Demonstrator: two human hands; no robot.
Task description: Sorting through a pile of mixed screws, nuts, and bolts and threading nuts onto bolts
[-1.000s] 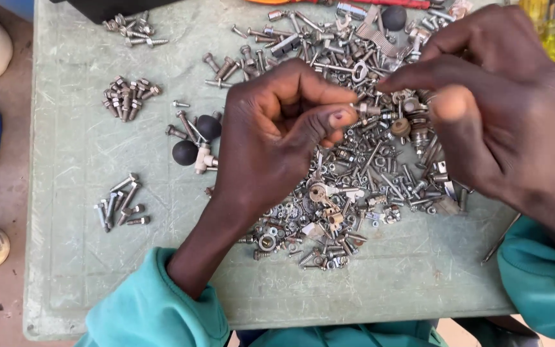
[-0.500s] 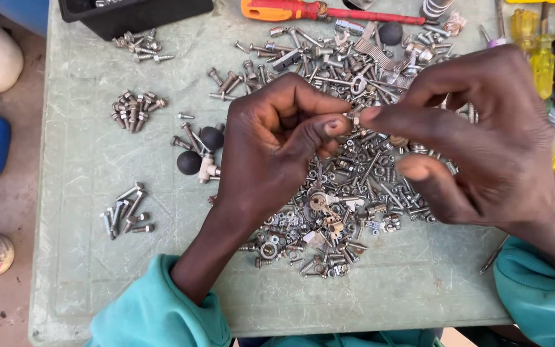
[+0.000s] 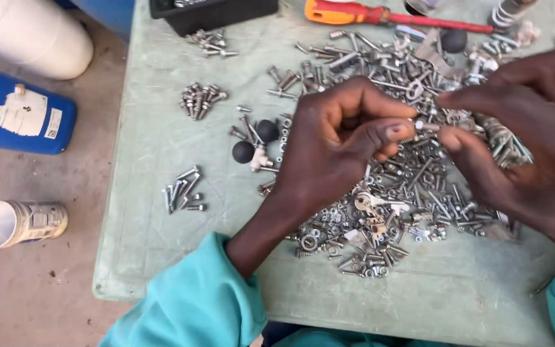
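You're pinching a small metal fastener [image 3: 422,126] between left hand [image 3: 335,148] and right hand [image 3: 521,148], both grips closed on it, above the big mixed pile [image 3: 393,193]. Three small sorted groups [image 3: 200,99] are sitting far left on the bench [image 3: 162,257]; most hardware is looking unsorted.

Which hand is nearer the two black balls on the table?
Left. The left hand hovers just right of the black balls; the right hand is farther right, across the screw pile.
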